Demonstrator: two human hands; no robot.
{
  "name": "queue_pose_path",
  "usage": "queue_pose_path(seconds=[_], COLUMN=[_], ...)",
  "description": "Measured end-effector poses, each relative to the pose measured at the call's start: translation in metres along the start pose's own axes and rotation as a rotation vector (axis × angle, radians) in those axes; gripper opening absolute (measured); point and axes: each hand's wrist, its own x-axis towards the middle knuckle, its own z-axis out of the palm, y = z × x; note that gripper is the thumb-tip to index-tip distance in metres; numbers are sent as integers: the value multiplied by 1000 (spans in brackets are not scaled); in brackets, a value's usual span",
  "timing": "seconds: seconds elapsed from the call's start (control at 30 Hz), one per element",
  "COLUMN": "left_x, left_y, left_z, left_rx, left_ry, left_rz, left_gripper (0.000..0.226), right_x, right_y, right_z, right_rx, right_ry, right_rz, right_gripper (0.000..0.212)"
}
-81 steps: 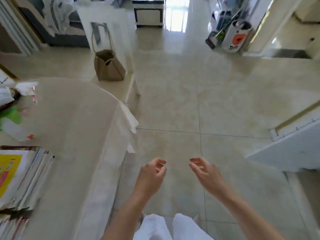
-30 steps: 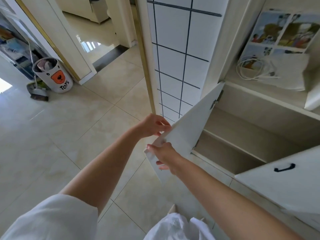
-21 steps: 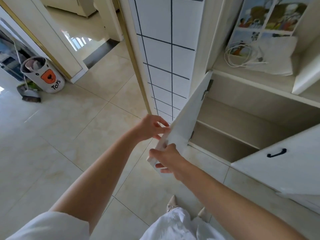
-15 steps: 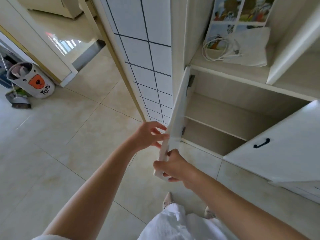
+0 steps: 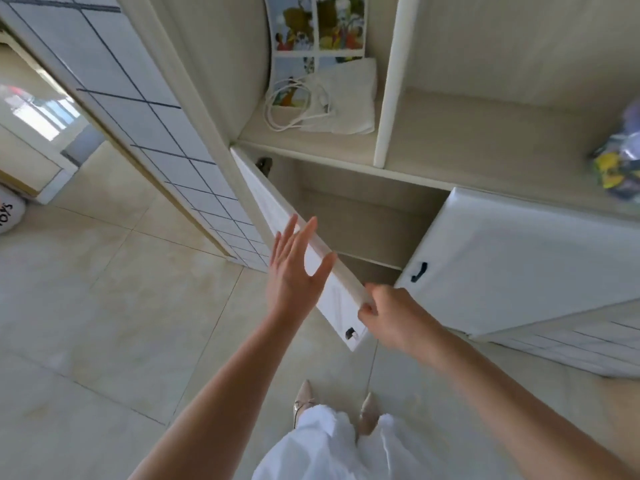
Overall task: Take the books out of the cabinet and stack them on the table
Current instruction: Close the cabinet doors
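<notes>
Pale floor tiles (image 5: 114, 299) and a cream cabinet (image 5: 408, 174) fill the view. The left door (image 5: 294, 244) is pinched at its free edge by the right hand (image 5: 394, 315), while the left hand (image 5: 294, 271) is held flat, fingers straight, against the door's face. The right door (image 5: 519, 265) is also swung open. Only bare shelves are seen in what shows of the lower compartment; no books can be made out there, and the table is out of view. The cabinet is judged to be at the opening or checking step; next, the shelves must be searched.

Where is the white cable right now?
Head view, upper middle: the white cable lies coiled on the open shelf above the left cabinet door, beside a folded cloth.
</notes>
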Motion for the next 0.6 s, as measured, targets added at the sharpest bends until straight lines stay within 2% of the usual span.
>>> queue_pose_path(seconds=[0.07, 0.13, 0.27, 0.37, 0.4, 0.5, 0.6], left_x=[12, 20, 36, 55, 63, 86, 108], left_y=[9, 16, 19, 11, 7, -8, -20], left_z=[26, 47, 66, 67, 67, 67, 72], left_rx=[62, 92, 158, 223, 229, 236, 223], left_ry=[-15, -18, -31, -79, -98, -130, -134], left_rz=[147, 211, 284, 412, 453, 553, 634], left_gripper=[37, 30, 33, 33, 32, 33, 34], right_x=[9, 19, 28, 38, 44, 56, 69], right_y=[19, 38, 57, 65, 67, 64, 65], right_z=[-10, -17, -28, -28, -26, -25, -32], right_rx=[-97, -153, -304, -345, -357, -421, -518], right_ry=[139, 226, 524, 670, 698, 821, 831], right_rz=[-13, -32, -132, -138, -138, -114, -41], right_gripper=[6, 21, 46, 72, 73, 59, 73])
